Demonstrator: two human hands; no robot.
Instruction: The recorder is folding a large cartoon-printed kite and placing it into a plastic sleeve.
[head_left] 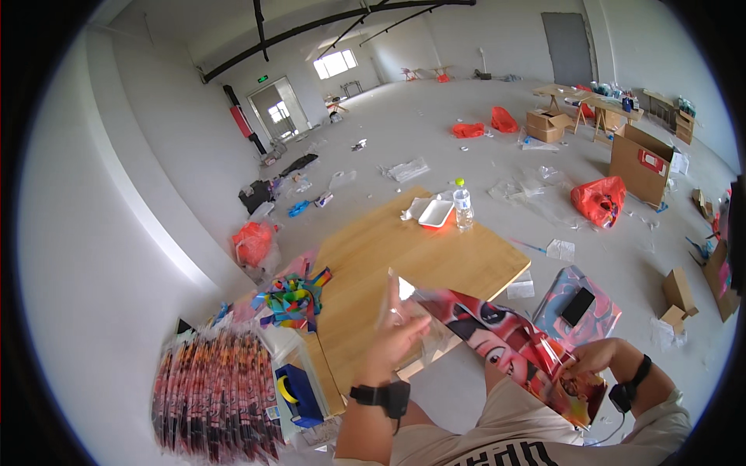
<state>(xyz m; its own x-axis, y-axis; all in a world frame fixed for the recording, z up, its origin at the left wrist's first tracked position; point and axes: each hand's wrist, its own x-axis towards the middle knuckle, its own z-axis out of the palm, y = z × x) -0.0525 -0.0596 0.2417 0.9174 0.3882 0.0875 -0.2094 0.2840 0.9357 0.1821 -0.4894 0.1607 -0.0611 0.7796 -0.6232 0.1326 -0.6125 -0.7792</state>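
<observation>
A long glossy red-and-black item (497, 339) printed with a cartoon face slants across my lap; whether it is a folded bag or a sheet I cannot make out. My right hand (592, 362) grips its lower right end. My left hand (402, 332) is raised over the table by the upper left end, fingers pinching clear plastic film (406, 289) there. How far the film wraps the printed item is unclear.
The wooden table (365, 248) carries a water bottle (462, 208), a white tray (436, 214) and rainbow-coloured straps (294, 299). Bagged printed items (217, 392) stand in a row at left, beside a blue tape dispenser (299, 396). A phone (577, 307) rests on a printed package (544, 307).
</observation>
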